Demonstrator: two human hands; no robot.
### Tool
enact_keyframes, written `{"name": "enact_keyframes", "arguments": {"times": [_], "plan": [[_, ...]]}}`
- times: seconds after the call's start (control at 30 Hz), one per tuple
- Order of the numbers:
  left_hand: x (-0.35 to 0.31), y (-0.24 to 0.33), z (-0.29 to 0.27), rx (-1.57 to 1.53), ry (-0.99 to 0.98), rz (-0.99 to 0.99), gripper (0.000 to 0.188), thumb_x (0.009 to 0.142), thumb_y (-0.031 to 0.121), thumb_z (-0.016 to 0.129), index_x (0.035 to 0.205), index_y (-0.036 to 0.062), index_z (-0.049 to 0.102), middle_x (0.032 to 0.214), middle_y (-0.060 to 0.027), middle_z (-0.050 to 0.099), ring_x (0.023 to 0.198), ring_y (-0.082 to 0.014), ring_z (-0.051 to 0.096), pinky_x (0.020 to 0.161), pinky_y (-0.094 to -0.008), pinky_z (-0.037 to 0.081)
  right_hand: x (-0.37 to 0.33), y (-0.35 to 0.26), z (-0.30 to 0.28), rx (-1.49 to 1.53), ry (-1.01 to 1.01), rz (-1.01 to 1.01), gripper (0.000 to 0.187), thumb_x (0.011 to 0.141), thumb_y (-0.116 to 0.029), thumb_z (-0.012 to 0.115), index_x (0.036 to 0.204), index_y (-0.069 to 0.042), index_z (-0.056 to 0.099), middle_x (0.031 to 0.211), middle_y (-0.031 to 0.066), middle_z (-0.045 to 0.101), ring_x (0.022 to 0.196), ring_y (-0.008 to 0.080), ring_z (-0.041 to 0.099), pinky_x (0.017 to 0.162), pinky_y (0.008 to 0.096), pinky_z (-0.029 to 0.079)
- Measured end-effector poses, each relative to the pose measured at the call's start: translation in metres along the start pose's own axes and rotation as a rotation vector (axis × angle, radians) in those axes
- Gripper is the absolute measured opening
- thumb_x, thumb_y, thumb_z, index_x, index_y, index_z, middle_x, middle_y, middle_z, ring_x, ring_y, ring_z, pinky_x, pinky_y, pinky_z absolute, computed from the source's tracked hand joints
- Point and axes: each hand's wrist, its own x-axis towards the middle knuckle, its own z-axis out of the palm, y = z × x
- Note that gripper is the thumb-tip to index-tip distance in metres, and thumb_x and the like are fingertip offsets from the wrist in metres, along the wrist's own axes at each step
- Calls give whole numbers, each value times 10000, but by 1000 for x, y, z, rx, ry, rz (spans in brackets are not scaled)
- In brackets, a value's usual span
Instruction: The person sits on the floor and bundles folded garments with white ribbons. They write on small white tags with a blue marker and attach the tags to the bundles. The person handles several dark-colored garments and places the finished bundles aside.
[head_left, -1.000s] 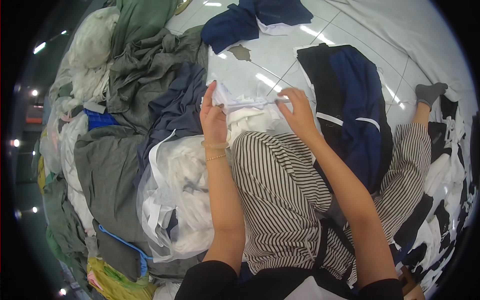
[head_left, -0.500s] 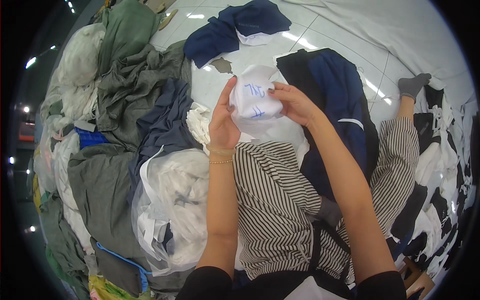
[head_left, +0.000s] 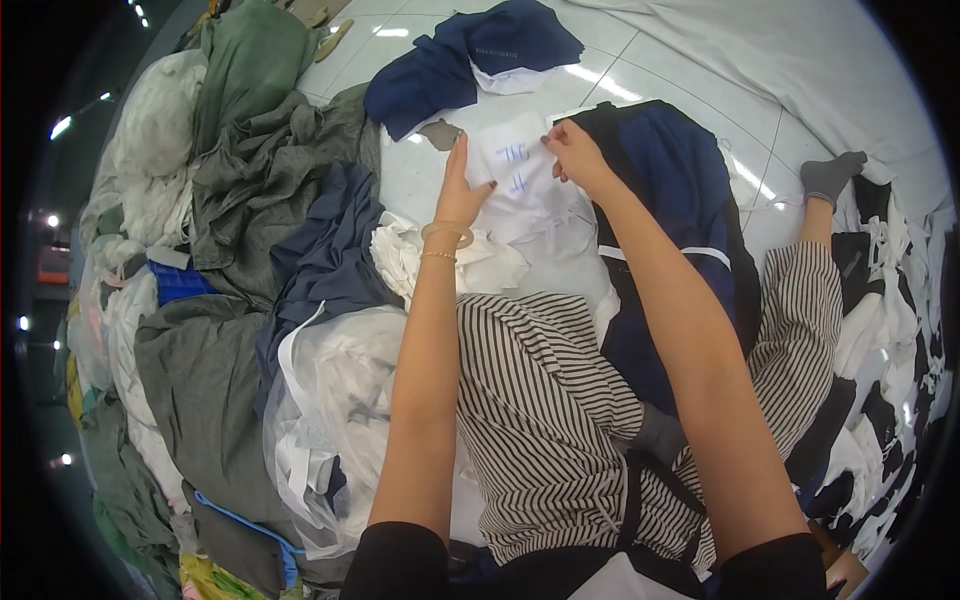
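Note:
A white piece of cloth with blue handwriting lies in front of me, between my hands. My left hand is at its left edge, with fingers stretched out and the thumb apart, resting against the cloth. At the upper right edge, my right hand has its fingertips pinched on the cloth. Thin, sheer white material spreads below it. Crumpled cream-white fabric lies beside my left wrist.
Dark navy and black garments are piled on the right. A navy garment lies farther off on the tiled floor. Grey-green fabric and a clear bag of white material are on the left. Black and white pieces cover the far right.
The white cloth has gone from a raised, rounded bundle to a flatter, lower lie, farther from me. Both hands moved forward, and more cream-white fabric shows by my left wrist.

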Motion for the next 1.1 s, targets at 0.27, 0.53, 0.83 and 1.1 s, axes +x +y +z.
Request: {"name": "enact_keyframes", "arguments": {"times": [0.27,0.53,0.83,1.1], "plan": [[-25,32,52,666,-648,-383,692,823,360,723,1451,290,441,1589,-89,244,1333,-346,409,1047,-585,373,-42,73,35,-922,-63,-414,475,853,-173,628,1315,-130,523,1415,147,467,1314,339,448,1018,508,416],[-32,14,59,691,-775,-517,857,830,448,697,1526,443,196,1636,-66,109,1439,-438,239,1092,-685,262,-70,85,46,-1073,-225,-207,678,848,-314,691,1467,-340,414,1596,144,233,1449,346,262,1149,542,234],[-54,-34,-24,617,-337,-759,681,788,421,725,1402,242,492,1444,-123,489,1291,-327,497,998,-529,430,-157,17,-8,-78,-176,-277,331,859,-261,689,1109,-46,660,1108,185,665,1050,276,635,960,384,459],[-104,-75,-46,739,-67,-830,266,841,325,684,1024,133,706,1033,-134,714,998,-326,673,856,-430,526,-327,-122,-142,1468,-683,-659,399,921,-203,552,585,8,597,477,115,522,425,251,544,826,602,484]]}}
